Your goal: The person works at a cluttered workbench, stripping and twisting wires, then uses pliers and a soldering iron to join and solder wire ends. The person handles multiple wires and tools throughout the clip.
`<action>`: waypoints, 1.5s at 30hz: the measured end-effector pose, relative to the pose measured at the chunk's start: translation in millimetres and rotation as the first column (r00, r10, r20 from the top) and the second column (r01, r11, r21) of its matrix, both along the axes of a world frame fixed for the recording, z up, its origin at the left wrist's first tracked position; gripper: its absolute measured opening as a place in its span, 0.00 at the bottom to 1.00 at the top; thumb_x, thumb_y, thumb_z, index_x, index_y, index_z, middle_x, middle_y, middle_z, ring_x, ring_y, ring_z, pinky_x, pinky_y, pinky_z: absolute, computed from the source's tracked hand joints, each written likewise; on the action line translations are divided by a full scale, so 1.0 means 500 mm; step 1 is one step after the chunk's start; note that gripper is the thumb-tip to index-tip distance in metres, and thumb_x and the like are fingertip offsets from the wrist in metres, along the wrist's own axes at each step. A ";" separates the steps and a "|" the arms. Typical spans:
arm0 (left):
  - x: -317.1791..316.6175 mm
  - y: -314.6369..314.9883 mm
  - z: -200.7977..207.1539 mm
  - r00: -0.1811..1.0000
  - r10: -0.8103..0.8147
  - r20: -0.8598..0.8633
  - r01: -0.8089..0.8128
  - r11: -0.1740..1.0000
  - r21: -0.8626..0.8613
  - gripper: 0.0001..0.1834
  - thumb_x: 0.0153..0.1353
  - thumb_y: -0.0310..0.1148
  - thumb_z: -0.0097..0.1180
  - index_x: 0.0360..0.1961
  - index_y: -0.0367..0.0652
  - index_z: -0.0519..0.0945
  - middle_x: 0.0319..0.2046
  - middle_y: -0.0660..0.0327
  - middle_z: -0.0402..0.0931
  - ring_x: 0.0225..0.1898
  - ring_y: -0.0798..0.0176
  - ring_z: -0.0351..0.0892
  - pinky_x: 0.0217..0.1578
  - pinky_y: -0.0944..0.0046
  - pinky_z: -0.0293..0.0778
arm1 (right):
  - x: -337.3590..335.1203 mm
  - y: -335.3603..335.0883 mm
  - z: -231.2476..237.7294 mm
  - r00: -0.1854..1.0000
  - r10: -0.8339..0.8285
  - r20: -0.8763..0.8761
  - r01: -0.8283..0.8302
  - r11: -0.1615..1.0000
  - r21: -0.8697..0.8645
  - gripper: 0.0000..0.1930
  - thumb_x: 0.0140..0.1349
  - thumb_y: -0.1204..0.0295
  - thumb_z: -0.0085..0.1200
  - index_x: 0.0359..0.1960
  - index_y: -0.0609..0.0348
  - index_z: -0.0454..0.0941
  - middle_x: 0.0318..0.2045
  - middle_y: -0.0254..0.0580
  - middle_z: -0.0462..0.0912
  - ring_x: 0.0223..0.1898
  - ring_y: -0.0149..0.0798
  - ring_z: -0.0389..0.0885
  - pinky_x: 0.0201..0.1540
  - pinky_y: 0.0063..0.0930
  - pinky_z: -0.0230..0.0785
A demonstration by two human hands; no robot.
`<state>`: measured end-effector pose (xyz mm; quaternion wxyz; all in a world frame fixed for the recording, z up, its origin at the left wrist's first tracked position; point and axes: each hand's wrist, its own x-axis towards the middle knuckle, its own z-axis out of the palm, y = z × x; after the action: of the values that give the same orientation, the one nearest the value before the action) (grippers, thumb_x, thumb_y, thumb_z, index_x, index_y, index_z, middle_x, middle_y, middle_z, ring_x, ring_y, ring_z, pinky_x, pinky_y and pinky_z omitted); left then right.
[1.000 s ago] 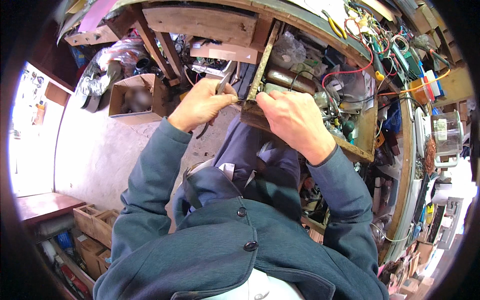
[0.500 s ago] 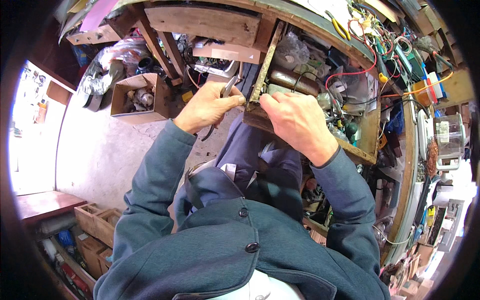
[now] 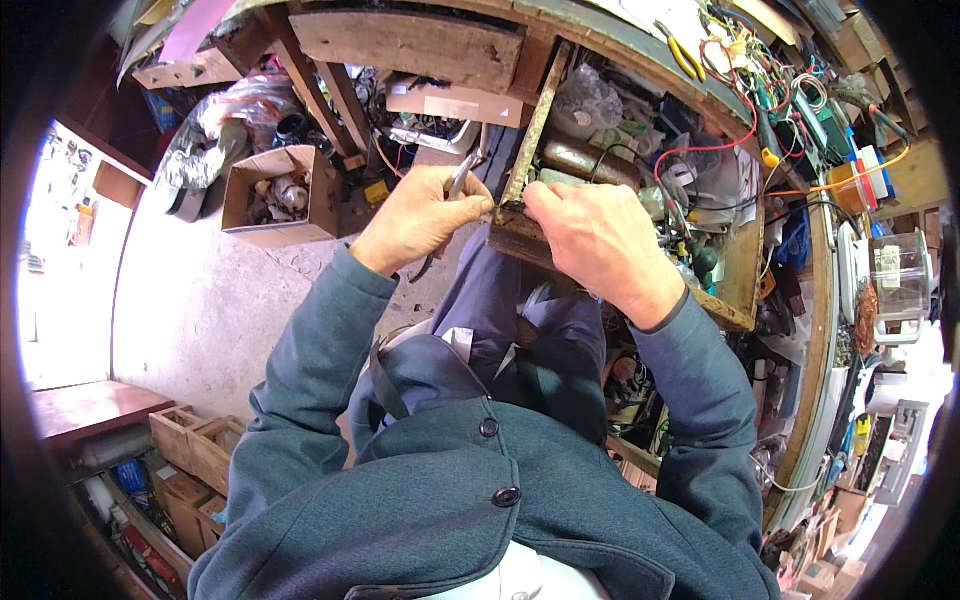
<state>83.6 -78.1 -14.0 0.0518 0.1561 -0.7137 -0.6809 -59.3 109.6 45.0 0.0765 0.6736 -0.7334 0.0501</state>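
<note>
My left hand [image 3: 420, 218] is closed round a hand tool that looks like pliers [image 3: 463, 176]. Its metal end sticks up past the fingers and a dark curved handle shows below the palm. Thumb and forefinger of that hand also pinch together near the corner of the open wooden drawer [image 3: 528, 243]. Over the drawer's near edge, my right hand [image 3: 600, 232] is closed with its fingertips pressed together. Whatever it pinches is too small or hidden to make out. A narrow gap parts the two hands.
Bottles, plastic bags and cables fill the drawer. On the bench to the upper right lie yellow-handled pliers [image 3: 680, 52] and a red wire [image 3: 700, 150]. A cardboard box [image 3: 282, 232] of parts stands on the floor at left, and wooden crates [image 3: 195, 437] sit lower left.
Both hands have shifted very slightly to the right and stay close together at the drawer corner. Their grips look the same.
</note>
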 end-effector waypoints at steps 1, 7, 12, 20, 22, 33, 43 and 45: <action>0.000 0.001 0.000 1.000 0.004 0.001 -0.004 1.000 -0.002 0.11 0.68 0.37 0.66 0.37 0.39 0.84 0.17 0.71 0.72 0.13 0.77 0.67 0.13 0.72 0.62 | -0.002 -0.002 0.002 1.000 -0.006 0.007 0.006 1.000 0.009 0.07 0.61 0.73 0.54 0.41 0.58 0.76 0.27 0.43 0.84 0.31 0.49 0.87 0.32 0.44 0.79; 0.000 0.000 -0.006 1.000 0.001 -0.007 -0.001 1.000 -0.009 0.12 0.68 0.37 0.65 0.37 0.38 0.84 0.18 0.70 0.72 0.13 0.76 0.68 0.13 0.72 0.62 | -0.005 -0.002 0.005 0.998 -0.028 0.052 0.027 0.999 0.018 0.06 0.60 0.73 0.55 0.38 0.58 0.76 0.27 0.46 0.84 0.32 0.51 0.87 0.33 0.46 0.79; 0.000 -0.001 -0.008 1.000 0.001 -0.019 -0.002 1.000 -0.027 0.12 0.69 0.37 0.65 0.37 0.37 0.84 0.18 0.70 0.72 0.13 0.76 0.68 0.13 0.72 0.63 | -0.017 -0.004 0.007 0.993 0.019 0.115 -0.019 1.000 0.000 0.06 0.60 0.73 0.54 0.38 0.58 0.76 0.27 0.47 0.84 0.33 0.52 0.87 0.34 0.46 0.79; 0.002 -0.002 -0.011 1.000 -0.025 -0.007 0.024 0.995 -0.095 0.12 0.71 0.37 0.62 0.39 0.37 0.84 0.18 0.71 0.72 0.13 0.77 0.67 0.13 0.72 0.62 | -0.010 -0.012 0.010 0.992 0.023 0.125 -0.023 1.000 -0.001 0.06 0.59 0.74 0.53 0.38 0.60 0.76 0.26 0.50 0.84 0.32 0.54 0.86 0.35 0.49 0.78; 0.005 -0.004 -0.003 0.999 -0.042 0.027 0.045 0.989 -0.141 0.12 0.72 0.37 0.61 0.39 0.37 0.84 0.18 0.71 0.72 0.13 0.76 0.67 0.13 0.72 0.62 | -0.007 -0.014 0.015 0.992 0.008 0.123 -0.010 1.000 0.021 0.06 0.59 0.74 0.53 0.37 0.60 0.77 0.26 0.50 0.84 0.32 0.54 0.86 0.35 0.49 0.78; 0.005 -0.004 -0.027 0.991 -0.014 -0.137 -0.021 0.968 -0.250 0.10 0.72 0.35 0.61 0.40 0.38 0.84 0.20 0.72 0.72 0.16 0.78 0.66 0.17 0.71 0.63 | -0.010 -0.013 0.014 0.986 -0.024 0.164 0.016 0.998 0.055 0.05 0.64 0.72 0.53 0.35 0.60 0.74 0.27 0.52 0.82 0.32 0.59 0.84 0.34 0.52 0.74; 0.017 -0.018 -0.027 0.992 0.023 -0.121 -0.053 0.967 -0.251 0.10 0.72 0.35 0.61 0.40 0.38 0.85 0.20 0.73 0.71 0.16 0.79 0.65 0.17 0.72 0.61 | -0.008 -0.014 0.018 0.990 0.012 0.137 -0.015 1.000 0.019 0.07 0.57 0.75 0.54 0.37 0.62 0.77 0.25 0.52 0.84 0.32 0.55 0.86 0.35 0.49 0.78; 0.015 -0.015 -0.035 0.989 0.024 -0.145 -0.060 0.966 -0.253 0.10 0.71 0.35 0.61 0.40 0.38 0.85 0.19 0.73 0.70 0.16 0.79 0.65 0.17 0.72 0.61 | -0.005 -0.016 0.019 0.991 0.004 0.132 -0.008 1.000 0.029 0.07 0.57 0.75 0.54 0.36 0.62 0.77 0.25 0.51 0.84 0.32 0.54 0.86 0.35 0.49 0.78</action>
<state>91.2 -85.5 -31.5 0.1362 0.1150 -0.7868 -0.5909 -61.8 101.7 54.3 0.0179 0.6720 -0.7356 0.0839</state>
